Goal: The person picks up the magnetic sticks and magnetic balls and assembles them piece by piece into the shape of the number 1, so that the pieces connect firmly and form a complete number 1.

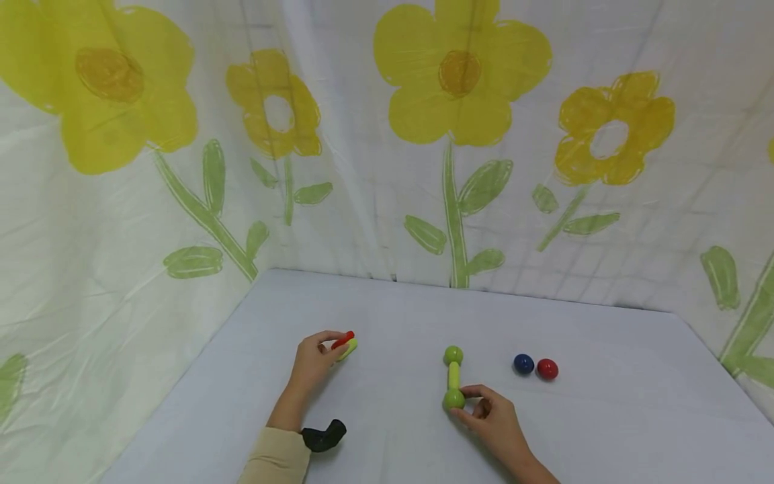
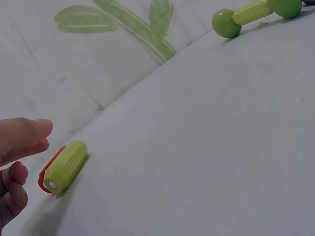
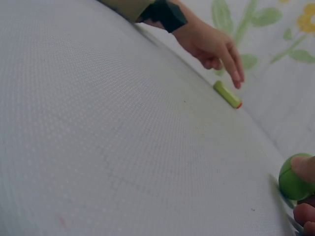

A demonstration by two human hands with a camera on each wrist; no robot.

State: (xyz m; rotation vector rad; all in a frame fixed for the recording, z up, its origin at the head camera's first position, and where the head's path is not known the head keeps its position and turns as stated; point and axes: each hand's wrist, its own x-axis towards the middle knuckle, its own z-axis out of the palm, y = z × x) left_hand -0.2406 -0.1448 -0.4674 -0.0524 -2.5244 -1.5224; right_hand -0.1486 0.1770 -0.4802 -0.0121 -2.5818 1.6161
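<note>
One blue ball (image 1: 523,364), beside a red ball (image 1: 547,369), lies near the dumbbell (image 1: 454,376).

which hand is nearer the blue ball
Right: the right hand is slightly left of the blue ball and closer to the camera; the left hand is much farther left.

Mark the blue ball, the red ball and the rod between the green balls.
Blue ball (image 1: 523,364): head view, middle of its surface.
Red ball (image 1: 547,369): head view, middle of its surface.
Rod (image 1: 454,376): head view, midway along its length.

green ball (image 3: 289,183) in the right grip (image 3: 306,214), left grip (image 3: 215,46) just beside a yellow-green rod (image 3: 227,94)
</note>
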